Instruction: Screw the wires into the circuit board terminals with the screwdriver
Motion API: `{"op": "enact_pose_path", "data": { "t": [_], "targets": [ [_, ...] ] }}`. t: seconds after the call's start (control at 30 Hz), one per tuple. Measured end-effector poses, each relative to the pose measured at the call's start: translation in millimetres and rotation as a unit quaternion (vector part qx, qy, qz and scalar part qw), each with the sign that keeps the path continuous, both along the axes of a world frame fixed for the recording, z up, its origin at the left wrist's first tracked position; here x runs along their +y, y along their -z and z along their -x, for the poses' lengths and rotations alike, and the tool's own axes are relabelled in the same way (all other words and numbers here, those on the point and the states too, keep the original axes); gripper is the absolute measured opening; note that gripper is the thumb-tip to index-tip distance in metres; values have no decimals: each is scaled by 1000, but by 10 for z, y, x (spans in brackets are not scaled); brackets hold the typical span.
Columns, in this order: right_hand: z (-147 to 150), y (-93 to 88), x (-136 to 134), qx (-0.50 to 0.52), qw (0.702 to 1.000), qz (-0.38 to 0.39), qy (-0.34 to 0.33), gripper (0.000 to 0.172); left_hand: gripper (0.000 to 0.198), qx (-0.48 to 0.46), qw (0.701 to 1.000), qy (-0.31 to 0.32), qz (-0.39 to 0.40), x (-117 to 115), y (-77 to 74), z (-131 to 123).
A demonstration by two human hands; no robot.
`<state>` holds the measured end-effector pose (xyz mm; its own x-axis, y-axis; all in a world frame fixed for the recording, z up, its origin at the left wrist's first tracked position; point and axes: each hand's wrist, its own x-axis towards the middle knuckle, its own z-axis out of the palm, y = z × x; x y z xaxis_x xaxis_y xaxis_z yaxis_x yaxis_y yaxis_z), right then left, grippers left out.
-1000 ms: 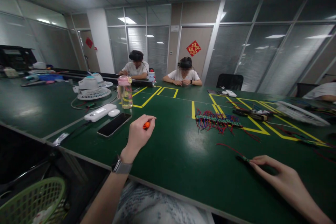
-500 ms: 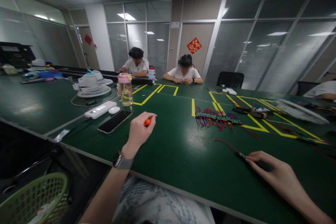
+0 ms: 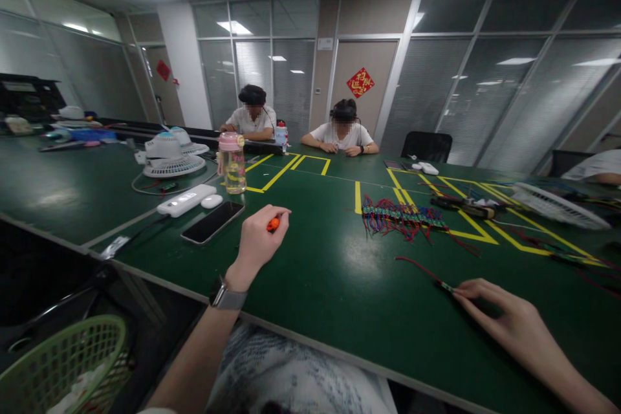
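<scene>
My left hand (image 3: pixel 262 236) is closed around a small orange object (image 3: pixel 273 224); only its rounded end shows, so its kind stays hidden. Low on the right, my right hand (image 3: pixel 504 317) pinches the near end of a small green circuit board (image 3: pixel 445 286) between thumb and fingers. A red wire (image 3: pixel 414 263) runs from the board's far end, lying toward the left. Beyond it, a row of similar circuit boards (image 3: pixel 402 213) with red and blue wires lies side by side on the green table (image 3: pixel 310 310).
Left of my left hand are a phone (image 3: pixel 212 222), a white power strip (image 3: pixel 186 200), a pink-lidded bottle (image 3: pixel 235 168) and white fans (image 3: pixel 172 155). Yellow tape (image 3: pixel 358 197) marks the table. A green basket (image 3: pixel 63 362) stands below its edge. Two people (image 3: pixel 342 132) sit opposite.
Both my hands keep their places and grips, apart from a tiny shift of the view. The person opposite on the right has moved their hands slightly apart.
</scene>
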<state>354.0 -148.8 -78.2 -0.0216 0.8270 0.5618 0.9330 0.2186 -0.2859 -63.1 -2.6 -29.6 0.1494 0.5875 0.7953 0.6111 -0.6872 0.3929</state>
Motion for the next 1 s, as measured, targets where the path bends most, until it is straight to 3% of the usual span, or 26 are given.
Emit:
{"op": "enact_pose_path", "data": {
  "t": [0.3, 0.43, 0.53, 0.67, 0.77, 0.93, 1.0],
  "targets": [
    [-161, 145, -53, -25, 998, 23, -47, 27, 22, 10, 1000, 4, 14, -21, -10, 3],
    [-278, 53, -167, 1, 999, 29, -42, 23, 22, 14, 1000, 8, 16, -21, -7, 1],
    [-462, -104, -159, 1, 1000, -6, 22, 24, 22, 12, 1000, 12, 11, -16, -3, -4],
    [-843, -308, 150, 9, 989, -23, 146, 32, 21, 14, 1000, 10, 10, -8, 3, -4],
    [-1145, -368, 546, 12, 973, 23, 228, 35, 21, 13, 1000, 10, 12, -7, 8, -1],
    [-1443, -324, 1126, -24, 951, 121, 285, 22, 20, 17, 1000, 11, 23, -16, 9, 2],
    [-1474, -282, 1270, -31, 950, 127, 285, 16, 20, 17, 1000, 9, 25, -20, 7, 3]
  ]
}}
